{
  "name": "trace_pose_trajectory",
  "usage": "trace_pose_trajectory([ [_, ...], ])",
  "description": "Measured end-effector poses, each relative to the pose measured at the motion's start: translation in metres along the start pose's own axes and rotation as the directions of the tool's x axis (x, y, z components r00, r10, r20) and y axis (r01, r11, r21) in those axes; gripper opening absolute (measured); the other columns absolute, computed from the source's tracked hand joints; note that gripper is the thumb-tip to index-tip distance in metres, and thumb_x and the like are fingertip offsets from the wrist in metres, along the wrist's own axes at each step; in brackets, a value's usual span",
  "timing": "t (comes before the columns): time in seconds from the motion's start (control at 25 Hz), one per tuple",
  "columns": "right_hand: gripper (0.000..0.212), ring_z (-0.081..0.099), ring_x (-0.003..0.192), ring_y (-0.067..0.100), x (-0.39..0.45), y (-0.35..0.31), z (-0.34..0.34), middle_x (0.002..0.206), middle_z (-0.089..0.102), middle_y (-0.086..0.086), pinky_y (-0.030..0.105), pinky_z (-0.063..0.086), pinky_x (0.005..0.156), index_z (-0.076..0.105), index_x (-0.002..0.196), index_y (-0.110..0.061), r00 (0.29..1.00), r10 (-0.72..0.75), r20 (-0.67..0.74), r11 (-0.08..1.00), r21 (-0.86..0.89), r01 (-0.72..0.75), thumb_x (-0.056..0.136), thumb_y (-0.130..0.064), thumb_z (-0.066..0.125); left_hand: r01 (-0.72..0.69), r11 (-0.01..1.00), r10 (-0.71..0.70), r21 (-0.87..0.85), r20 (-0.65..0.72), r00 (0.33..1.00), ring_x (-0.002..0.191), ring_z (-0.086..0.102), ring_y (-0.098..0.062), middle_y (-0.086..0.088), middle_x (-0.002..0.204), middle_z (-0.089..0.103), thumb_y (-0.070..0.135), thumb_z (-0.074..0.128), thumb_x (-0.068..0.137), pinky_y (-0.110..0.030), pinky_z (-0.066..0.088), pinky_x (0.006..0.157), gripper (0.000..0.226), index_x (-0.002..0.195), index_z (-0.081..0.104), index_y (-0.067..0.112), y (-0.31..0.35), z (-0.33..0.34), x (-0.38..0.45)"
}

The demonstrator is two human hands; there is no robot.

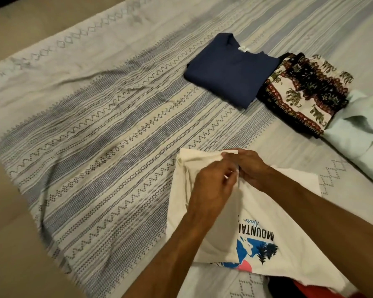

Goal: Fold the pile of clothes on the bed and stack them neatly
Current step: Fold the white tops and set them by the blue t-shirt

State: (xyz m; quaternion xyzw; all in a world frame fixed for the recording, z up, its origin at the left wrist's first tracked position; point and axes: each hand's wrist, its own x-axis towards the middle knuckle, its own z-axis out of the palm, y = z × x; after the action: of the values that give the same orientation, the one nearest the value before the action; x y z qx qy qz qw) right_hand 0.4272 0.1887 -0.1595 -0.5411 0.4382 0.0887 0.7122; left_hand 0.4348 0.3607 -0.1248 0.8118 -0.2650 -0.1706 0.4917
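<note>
White T-shirt (246, 211) with an upside-down "MOUNTAIN" print, lying near the lower right of the bed (95, 158), partly spread and not yet folded. My left hand (211, 186) and right hand (250, 168) meet at its far edge, each with fingers curled in a pinch on the cloth, close together, apparently gathering a sleeve or hem; exactly which part I hold cannot be told. Beyond the shirt, toward the far right, lie three items side by side: a folded navy top (230, 72), touching it a folded elephant-print cloth (304, 91), and next a pale green shirt (360, 136) with its collar showing, which seems only loosely laid. At the bottom edge, under the white shirt, a strip of red fabric (299, 287) shows, probably another garment waiting. Judged from this, the task is roughly midway: two pieces look folded, one is in hand, and at least the red one remains. The folded pieces lie next to each other, so stacking is still to be done.
</note>
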Motion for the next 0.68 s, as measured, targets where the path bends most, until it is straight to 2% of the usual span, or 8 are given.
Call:
trace_pose_trajectory([
  [0.08, 0.012, 0.067, 0.072, 0.019, -0.004, -0.001, 0.004, 0.086, 0.071, 0.007, 0.03, 0.054, 0.06, 0.074, 0.105, -0.008, 0.997, -0.019, -0.079, 0.999, -0.031, 0.016, 0.095, -0.015, 0.072, -0.017, 0.999, 0.022, -0.049, 0.105, 0.994, 0.086, 0.068, -0.004, 0.012, 0.101, 0.073, 0.025, 0.067, 0.099, -0.035, 0.058, 0.079, 0.009, 0.107, 0.07, 0.026, 0.012, 0.009, -0.007],
  [0.16, 0.017, 0.065, 0.084, 0.02, -0.007, 0.001, 0.005, 0.094, 0.069, 0.003, 0.031, 0.051, 0.07, 0.069, 0.111, -0.01, 0.914, -0.303, -0.271, 0.918, -0.34, 0.204, 0.096, -0.017, 0.067, 0.055, 0.997, -0.059, -0.058, -0.081, 0.995, 0.096, 0.067, -0.004, 0.016, 0.106, 0.071, 0.026, 0.066, 0.099, -0.035, 0.057, 0.083, 0.012, 0.111, 0.07, 0.028, 0.005, 0.002, -0.018],
  [0.24, 0.016, 0.062, 0.089, 0.017, -0.019, 0.004, 0.015, 0.097, 0.066, -0.002, 0.033, 0.049, 0.076, 0.063, 0.113, -0.015, 0.678, -0.708, -0.197, 0.579, -0.712, 0.397, 0.098, -0.021, 0.063, 0.178, 0.978, -0.205, -0.107, -0.36, 0.91, 0.103, 0.065, -0.007, 0.014, 0.111, 0.068, 0.019, 0.066, 0.099, -0.037, 0.058, 0.084, 0.017, 0.115, 0.068, 0.026, -0.022, -0.018, -0.035],
  [0.28, 0.013, 0.062, 0.086, 0.014, -0.026, 0.004, 0.023, 0.095, 0.066, -0.004, 0.033, 0.049, 0.074, 0.063, 0.11, -0.018, 0.651, -0.756, -0.077, 0.471, -0.753, 0.459, 0.099, -0.026, 0.062, 0.245, 0.961, -0.276, -0.128, -0.447, 0.851, 0.105, 0.064, -0.008, 0.01, 0.114, 0.065, 0.016, 0.065, 0.1, -0.037, 0.06, 0.083, 0.018, 0.117, 0.065, 0.023, -0.039, -0.03, -0.046],
  [0.44, 0.059, 0.063, 0.092, 0.01, -0.04, 0.017, 0.072, 0.107, 0.066, -0.008, 0.037, 0.054, 0.08, 0.059, 0.118, -0.024, 0.933, -0.296, 0.206, 0.568, -0.747, 0.345, 0.084, -0.072, 0.067, 0.45, 0.885, -0.461, -0.121, -0.367, 0.808, 0.104, 0.062, -0.009, 0.008, 0.114, 0.06, 0.034, 0.06, 0.103, -0.042, 0.059, 0.089, 0.019, 0.12, 0.055, 0.027, -0.082, -0.058, -0.094],
  [0.52, 0.06, 0.061, 0.096, 0.013, -0.033, 0.029, 0.09, 0.108, 0.062, -0.01, 0.038, 0.052, 0.079, 0.055, 0.114, -0.027, 0.922, -0.333, 0.197, 0.445, -0.83, 0.338, 0.08, -0.076, 0.067, 0.449, 0.889, -0.453, -0.087, -0.3, 0.839, 0.103, 0.06, -0.006, 0.013, 0.111, 0.06, 0.037, 0.06, 0.102, -0.039, 0.057, 0.089, 0.016, 0.117, 0.056, 0.032, -0.09, -0.058, -0.111],
  [0.6, 0.03, 0.064, 0.091, 0.017, -0.027, 0.032, 0.098, 0.093, 0.064, -0.01, 0.035, 0.05, 0.074, 0.06, 0.099, -0.026, 0.887, -0.413, 0.206, 0.362, -0.856, 0.368, 0.089, -0.054, 0.068, 0.406, 0.905, -0.425, -0.124, -0.263, 0.866, 0.1, 0.062, -0.009, 0.013, 0.107, 0.063, 0.033, 0.062, 0.102, -0.036, 0.057, 0.085, 0.013, 0.115, 0.06, 0.032, -0.094, -0.056, -0.119],
  [0.68, 0.016, 0.066, 0.081, 0.016, -0.023, 0.027, 0.09, 0.083, 0.069, -0.009, 0.032, 0.052, 0.073, 0.067, 0.089, -0.022, 0.882, -0.429, 0.196, 0.459, -0.794, 0.399, 0.091, -0.037, 0.073, 0.417, 0.889, -0.453, -0.188, -0.236, 0.86, 0.095, 0.065, -0.011, 0.011, 0.102, 0.066, 0.031, 0.067, 0.1, -0.036, 0.058, 0.082, 0.01, 0.109, 0.064, 0.032, -0.095, -0.056, -0.117],
])
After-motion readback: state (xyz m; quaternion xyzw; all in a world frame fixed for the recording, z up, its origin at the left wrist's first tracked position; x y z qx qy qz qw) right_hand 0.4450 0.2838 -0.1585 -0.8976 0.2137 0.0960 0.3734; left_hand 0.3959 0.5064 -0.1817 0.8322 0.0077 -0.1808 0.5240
